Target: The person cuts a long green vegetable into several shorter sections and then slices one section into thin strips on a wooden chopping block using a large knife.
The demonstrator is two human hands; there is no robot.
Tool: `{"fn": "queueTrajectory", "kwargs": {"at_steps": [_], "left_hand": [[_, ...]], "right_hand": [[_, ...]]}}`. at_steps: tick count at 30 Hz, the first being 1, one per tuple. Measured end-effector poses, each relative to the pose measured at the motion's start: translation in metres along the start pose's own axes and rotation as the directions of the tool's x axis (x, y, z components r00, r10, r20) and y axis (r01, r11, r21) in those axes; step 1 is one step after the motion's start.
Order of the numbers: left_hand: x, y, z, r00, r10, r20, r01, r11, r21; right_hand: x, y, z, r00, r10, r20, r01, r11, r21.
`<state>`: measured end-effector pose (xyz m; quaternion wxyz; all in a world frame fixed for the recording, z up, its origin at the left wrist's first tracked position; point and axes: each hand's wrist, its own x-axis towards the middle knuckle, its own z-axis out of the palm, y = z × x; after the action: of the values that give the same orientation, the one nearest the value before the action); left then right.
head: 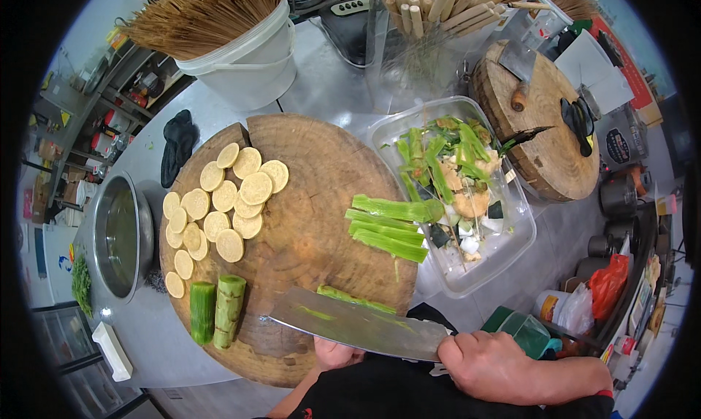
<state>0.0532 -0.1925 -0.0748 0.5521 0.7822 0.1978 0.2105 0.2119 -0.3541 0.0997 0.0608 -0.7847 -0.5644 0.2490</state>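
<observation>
My right hand [484, 367] grips a broad cleaver [367, 326], its blade reaching left over the front of a round wooden chopping block [317, 167]. Beneath the blade, at the block's near edge, part of my left hand [337, 354] shows; the blade hides its fingers. A green vegetable strip [350, 298] peeks out beyond the blade, and green shreds cling to the steel. Two thick stem pieces, apparently celtuce, lie at the front left: a darker one [202, 312] and a paler one [229, 312]. Several pale yellow round slices [230, 245] spread behind them. Green peel strips [389, 238] sit at the block's right.
Against the block's right side stands a clear plastic tray [460, 287] of vegetable scraps. A metal bowl of liquid [123, 238] is at left. Behind are a black cloth [179, 145], a bucket of thin sticks [246, 74] and a second block [553, 161] bearing another cleaver [518, 63].
</observation>
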Motion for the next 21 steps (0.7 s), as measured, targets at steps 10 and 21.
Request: {"fn": "queueTrajectory", "kwargs": {"at_steps": [10,21], "left_hand": [[0.013,0.013,-0.004,0.999,0.022,-0.036,-0.025,0.994,-0.110],[0.027,0.038,-0.015,0.921,0.389,-0.011,-0.368,0.879,0.303]], "right_hand": [[0.018,-0.003,-0.013,0.977,0.053,0.205,-0.062,0.997,0.036],[0.065,0.041,0.003,0.981,0.065,0.183,-0.087,0.989,0.117]]}}
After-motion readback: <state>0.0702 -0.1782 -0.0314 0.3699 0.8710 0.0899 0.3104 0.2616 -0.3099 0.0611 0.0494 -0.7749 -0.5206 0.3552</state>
